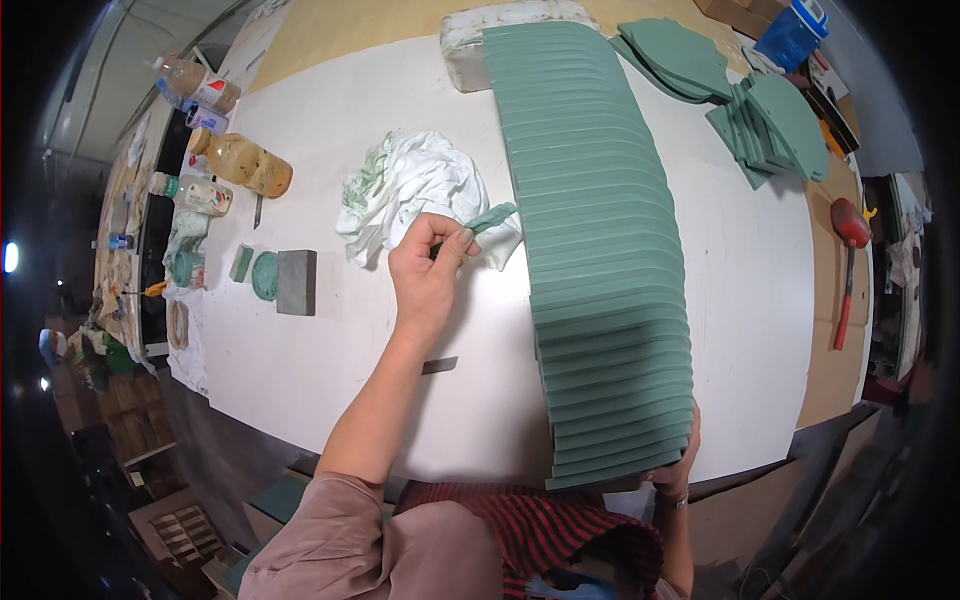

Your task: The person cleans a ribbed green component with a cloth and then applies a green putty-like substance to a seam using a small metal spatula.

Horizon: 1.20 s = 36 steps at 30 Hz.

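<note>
My left hand [425, 265] is closed in a pinch on a short twisted green strip [490, 217], whose free end reaches the left side of a long row of overlapping green curved pieces [600, 230]. What the strip is made of I cannot tell. At the row's near right corner, my right hand [683, 455] curls against the edge, its fingers partly hidden by the pieces. Just beyond the left hand lies a crumpled white cloth [415, 185] with green stains. A thin dark metal blade [439, 366] rests on the white table [470, 420] beside my left forearm.
A grey block [296, 282], a round green-smeared lid [264, 276] and several bottles [250, 165] stand left. A white block [463, 62] sits at the row's far end. Loose green pieces [680, 58], a blue container [792, 35] and a red mallet [850, 225] are right.
</note>
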{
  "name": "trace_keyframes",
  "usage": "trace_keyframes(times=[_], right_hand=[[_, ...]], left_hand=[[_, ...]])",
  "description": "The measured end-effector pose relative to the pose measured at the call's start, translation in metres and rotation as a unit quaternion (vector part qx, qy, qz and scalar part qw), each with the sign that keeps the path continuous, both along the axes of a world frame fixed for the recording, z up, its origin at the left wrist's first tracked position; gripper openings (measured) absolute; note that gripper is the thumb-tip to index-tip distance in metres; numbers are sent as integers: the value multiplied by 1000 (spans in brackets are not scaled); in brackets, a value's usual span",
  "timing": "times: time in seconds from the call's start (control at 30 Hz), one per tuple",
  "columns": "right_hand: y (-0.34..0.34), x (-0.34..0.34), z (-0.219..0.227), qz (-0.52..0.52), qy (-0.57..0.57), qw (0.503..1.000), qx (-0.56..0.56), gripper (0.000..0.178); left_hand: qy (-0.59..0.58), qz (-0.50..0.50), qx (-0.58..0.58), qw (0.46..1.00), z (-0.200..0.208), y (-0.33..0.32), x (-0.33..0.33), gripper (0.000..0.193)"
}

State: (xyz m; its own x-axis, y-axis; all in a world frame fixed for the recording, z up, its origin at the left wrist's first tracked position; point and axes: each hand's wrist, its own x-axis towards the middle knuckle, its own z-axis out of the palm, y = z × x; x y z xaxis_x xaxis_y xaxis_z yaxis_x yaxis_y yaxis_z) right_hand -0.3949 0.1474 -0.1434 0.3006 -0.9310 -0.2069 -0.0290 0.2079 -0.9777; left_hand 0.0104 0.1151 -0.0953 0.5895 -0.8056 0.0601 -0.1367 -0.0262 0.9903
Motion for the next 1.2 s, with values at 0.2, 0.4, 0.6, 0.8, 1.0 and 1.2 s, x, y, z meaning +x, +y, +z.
trace_keyframes(times=[0.2,0.4,0.6,0.8,1.0,1.2], right_hand=[[-1,-3,-3,8,50,999,-18,140],[-1,-5,-5,16,59,998,-26,140],[-1,-3,-3,6,52,999,-7,141],[-1,1,1,1,54,998,-12,132],[0,-3,-2,10,50,999,-10,141],[0,3,2,-12,54,998,10,135]], left_hand=[[1,-11,1,1000,0,0,0,10],[8,-15,-6,1000,0,-1,0,10],[67,-8,-10,998,-5,-3,5,10],[125,-37,0,991,-9,-5,4,11],[191,-36,-9,981,-12,-3,3,11],[209,-23,2,978,-10,-3,0,10]])
